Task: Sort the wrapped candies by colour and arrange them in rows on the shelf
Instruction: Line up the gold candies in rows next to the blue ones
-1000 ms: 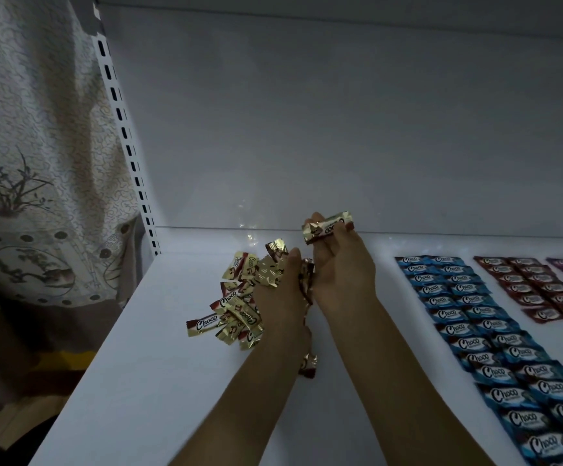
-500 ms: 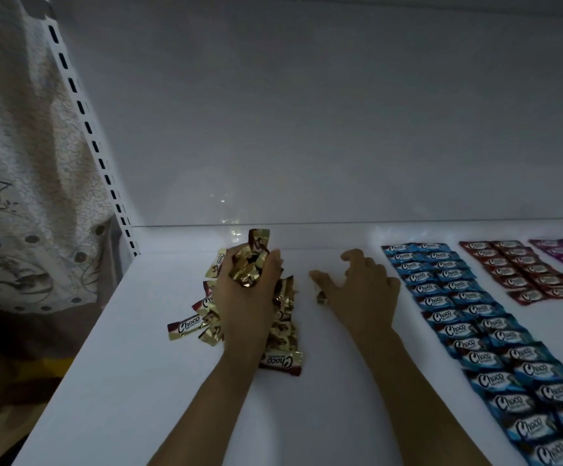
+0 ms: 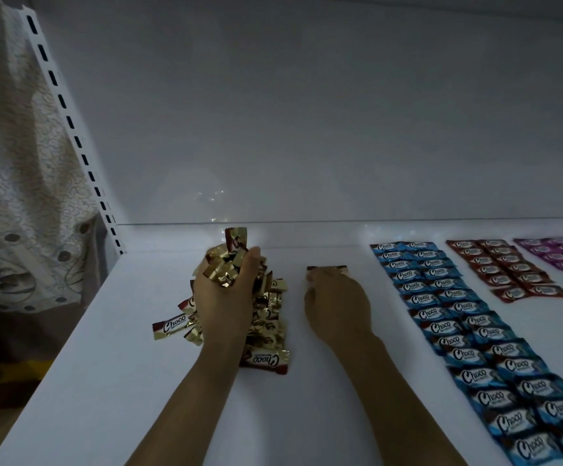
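1. Now the left hand (image 3: 223, 297) is raised over the left part of the white shelf (image 3: 105, 364), its fingers and thumb curled round a handful of gold candies (image 3: 229, 267). One wrapper sticks up above the rest.
2. Under and around that hand lies the gold pile (image 3: 266, 317), a loose heap of gold-and-red wrappers marked "Choco". One piece has strayed to the pile's left edge and another lies at its near edge.
3. The right hand (image 3: 337, 307) is down on the shelf just right of the pile, knuckles bent. Its fingertips rest on a single gold candy (image 3: 327, 270), which lies flat and crosswise, apart from the heap. I cannot tell whether the fingers pinch it or only press on it.
4. Further right, the blue candies (image 3: 468, 331) lie in two long rows that run from the back of the shelf towards the viewer.
5. Beyond them, the red candies (image 3: 505, 270) form two shorter rows, and the purple candies (image 3: 559, 252) lie at the right edge of the view.
6. A pale back panel (image 3: 307, 129) rises behind the shelf. At the left stand a slotted upright (image 3: 68, 119) and a patterned cloth (image 3: 14, 196).
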The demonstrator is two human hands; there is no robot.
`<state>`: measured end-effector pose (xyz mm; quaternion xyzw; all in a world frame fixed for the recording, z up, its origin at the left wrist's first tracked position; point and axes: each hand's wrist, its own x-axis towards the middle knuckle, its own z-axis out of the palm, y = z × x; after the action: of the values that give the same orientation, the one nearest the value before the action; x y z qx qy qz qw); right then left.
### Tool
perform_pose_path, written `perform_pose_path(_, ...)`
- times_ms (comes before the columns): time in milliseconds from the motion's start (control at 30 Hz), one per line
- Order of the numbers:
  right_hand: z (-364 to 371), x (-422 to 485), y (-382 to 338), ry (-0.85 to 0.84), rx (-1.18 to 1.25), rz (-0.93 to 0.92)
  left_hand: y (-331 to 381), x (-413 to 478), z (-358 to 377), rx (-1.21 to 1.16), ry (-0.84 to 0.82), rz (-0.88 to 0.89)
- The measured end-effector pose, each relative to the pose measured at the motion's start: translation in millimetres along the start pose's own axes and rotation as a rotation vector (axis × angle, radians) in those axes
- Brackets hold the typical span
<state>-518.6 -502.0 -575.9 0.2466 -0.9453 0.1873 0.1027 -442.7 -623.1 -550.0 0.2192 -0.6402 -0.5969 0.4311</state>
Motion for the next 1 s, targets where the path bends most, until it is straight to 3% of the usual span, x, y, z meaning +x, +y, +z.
perform_pose_path(167,-2.4,31.7,2.5,-0.085,-0.059,0.055,-2.6,-2.5,1.4,0.042,-0.069,0.094)
perform_pose_path(300,10.7,46.2,20.8,-0.012,-0.072,0.091,-5.2,-2.7,0.3,0.004,-0.088,0.069)
perform_pose_path(500,25.8,49.3,34.7,0.057,-0.032,0.021,1.5,2.6,-0.2,-0.443,-0.121,-0.347)
perform_pose_path(600,11.8,38.8,24.1,0.248,0.304,-0.045,-3.4,7.7,0.2,-0.472,-0.075,-0.384)
perform_pose_path(700,-18.8,20.3,-12.4,-0.070,0.872,-0.065,-5.4,8.7,1.9,-0.379,-0.055,-0.288)
perform_pose_path(733,-24.3,15.4,-23.8,-0.158,0.939,-0.084,-5.4,8.4,2.2,-0.373,-0.056,-0.263)
perform_pose_path(833,-19.7,5.4,-44.6,-0.222,0.923,-0.161,-7.5,9.6,-0.4,-0.384,-0.058,-0.280)
perform_pose_path(1000,-12.3,4.0,-45.1,-0.106,0.922,-0.206,-2.4,10.6,0.3,-0.274,0.001,-0.248)
